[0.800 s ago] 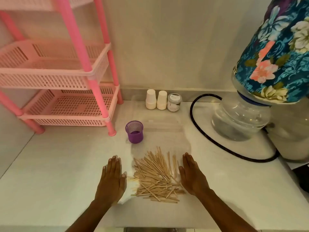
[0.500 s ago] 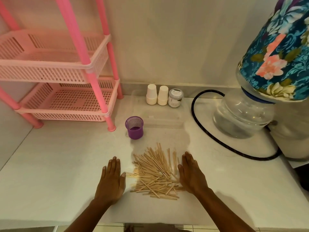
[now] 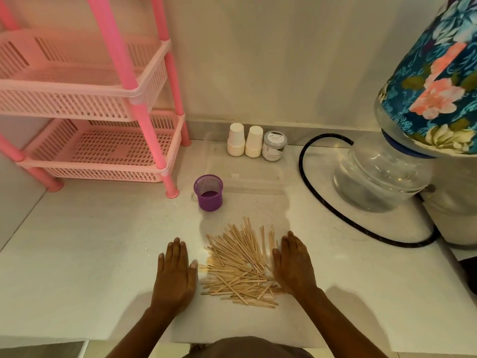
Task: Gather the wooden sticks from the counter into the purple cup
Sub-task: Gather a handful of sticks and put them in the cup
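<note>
- Left hand (image 3: 175, 276) and right hand (image 3: 294, 264) lie flat on the white counter (image 3: 90, 254), fingers straight, holding nothing, flanking the thin pale wooden sticks (image 3: 240, 264) for scooping.
- Small purple mesh cup (image 3: 208, 192) stands upright just beyond the pile, within reach.

Purple cup (image 3: 208, 193), pink rack (image 3: 144, 120), blue floral cover (image 3: 433, 81) (pale tan sticks (image 3: 241, 262)).

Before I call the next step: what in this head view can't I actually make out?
- Sticks under the right hand: its palm hides them.
- Jar label: print too small.
- Purple cup base: mesh wall partly hides it.
- Water bottle top: floral cover and frame edge hide it.
</note>
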Tool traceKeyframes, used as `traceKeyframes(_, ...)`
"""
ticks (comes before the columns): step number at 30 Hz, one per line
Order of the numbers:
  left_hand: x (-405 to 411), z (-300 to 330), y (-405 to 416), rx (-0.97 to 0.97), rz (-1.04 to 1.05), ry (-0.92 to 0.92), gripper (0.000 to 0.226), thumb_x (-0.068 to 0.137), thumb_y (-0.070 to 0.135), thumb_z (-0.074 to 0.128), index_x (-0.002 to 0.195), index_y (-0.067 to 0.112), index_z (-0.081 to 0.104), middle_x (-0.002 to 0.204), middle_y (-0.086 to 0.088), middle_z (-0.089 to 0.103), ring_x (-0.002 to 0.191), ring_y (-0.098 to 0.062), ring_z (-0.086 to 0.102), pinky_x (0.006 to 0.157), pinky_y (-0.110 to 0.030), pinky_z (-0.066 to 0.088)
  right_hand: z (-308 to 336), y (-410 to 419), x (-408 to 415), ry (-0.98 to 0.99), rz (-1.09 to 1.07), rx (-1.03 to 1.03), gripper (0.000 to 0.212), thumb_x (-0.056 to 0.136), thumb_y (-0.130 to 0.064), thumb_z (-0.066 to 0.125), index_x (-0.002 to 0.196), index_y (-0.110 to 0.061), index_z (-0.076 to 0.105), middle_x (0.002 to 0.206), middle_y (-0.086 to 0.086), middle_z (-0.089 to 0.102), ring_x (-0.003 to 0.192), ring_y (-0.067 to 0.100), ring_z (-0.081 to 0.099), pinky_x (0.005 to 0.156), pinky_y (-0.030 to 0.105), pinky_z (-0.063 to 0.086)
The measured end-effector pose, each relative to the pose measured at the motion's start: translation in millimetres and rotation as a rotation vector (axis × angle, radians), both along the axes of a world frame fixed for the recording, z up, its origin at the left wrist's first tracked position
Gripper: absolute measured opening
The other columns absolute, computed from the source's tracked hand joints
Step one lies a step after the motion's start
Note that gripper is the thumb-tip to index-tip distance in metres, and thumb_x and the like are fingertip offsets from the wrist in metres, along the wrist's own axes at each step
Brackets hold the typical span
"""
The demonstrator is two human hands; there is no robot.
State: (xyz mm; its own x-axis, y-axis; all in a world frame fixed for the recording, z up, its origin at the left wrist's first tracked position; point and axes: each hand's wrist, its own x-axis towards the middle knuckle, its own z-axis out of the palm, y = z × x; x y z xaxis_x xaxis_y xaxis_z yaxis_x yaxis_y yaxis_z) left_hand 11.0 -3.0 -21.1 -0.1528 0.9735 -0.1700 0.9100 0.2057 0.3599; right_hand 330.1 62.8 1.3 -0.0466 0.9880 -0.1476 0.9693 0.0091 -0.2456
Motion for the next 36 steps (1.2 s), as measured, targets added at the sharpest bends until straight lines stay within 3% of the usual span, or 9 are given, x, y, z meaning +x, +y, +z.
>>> traceKeyframes(3,4.1,4.8,2.6,-0.003,0.014,-0.005,0.076,0.103,0.059,0.010,0.164,0.014,0.000,0.172,-0.004,-0.008,0.159,-0.020,-0.011,0.130,-0.045,-0.002,6.8,8.3,-7.7,-0.003,-0.035,0.041,0.053,0.105,-0.048,0.035,0.135,-0.010,0.057,0.149,0.012,0.051,0.134,0.027,0.048,0.107,0.043,0.049)
traceKeyframes(7,7.2,12.5,8.8,-0.016,0.041,0.021,0.080,0.099,0.064,0.009,0.164,0.017,0.012,0.173,-0.007,0.004,0.160,-0.027,0.002,0.130,-0.048,0.004,13.4,18.2,-19.9,-0.004,-0.069,0.052,0.051,0.100,-0.055,0.040,0.120,-0.013,0.062,0.128,0.007,0.056,0.117,0.022,0.053,0.095,0.036,0.053)
traceKeyframes(14,13.9,26.7,27.0,-0.002,0.015,0.062,0.071,0.099,0.063,0.024,0.154,0.021,0.041,0.163,-0.008,0.036,0.150,-0.030,0.033,0.119,-0.051,0.032,17.3,26.9,-39.6,0.052,-0.015,-0.006,0.059,0.094,-0.061,0.051,0.125,-0.011,0.058,0.127,0.009,0.050,0.117,0.023,0.048,0.094,0.035,0.052)
traceKeyframes(19,21.3,32.5,40.4,-0.002,-0.070,0.047,0.054,0.104,0.048,0.043,0.150,0.020,0.047,0.161,-0.007,0.038,0.147,-0.029,0.035,0.115,-0.050,0.036,20.0,28.7,-53.0,0.061,0.040,-0.028,0.062,0.090,-0.062,0.060,0.128,-0.013,0.055,0.129,0.007,0.048,0.119,0.022,0.047,0.096,0.034,0.050)
traceKeyframes(26,29.5,41.3,50.7,-0.003,-0.154,0.033,0.046,0.103,0.027,0.048,0.149,0.023,0.048,0.159,-0.006,0.041,0.145,-0.028,0.038,0.115,-0.046,0.038,23.2,31.5,-63.2,0.109,0.088,-0.040,0.048,0.090,-0.048,0.070,0.121,-0.014,0.058,0.125,0.003,0.049,0.116,0.021,0.048,0.091,0.033,0.053)
traceKeyframes(36,46.3,45.9,52.8,0.001,-0.143,0.003,0.045,0.102,0.041,0.051,0.140,0.018,0.056,0.134,-0.005,0.057,0.124,-0.023,0.055,0.101,-0.032,0.052,26.0,35.7,-65.8,0.149,0.123,-0.068,0.029,0.096,-0.026,0.069,0.119,-0.012,0.059,0.122,0.006,0.056,0.113,0.019,0.052,0.091,0.030,0.052)
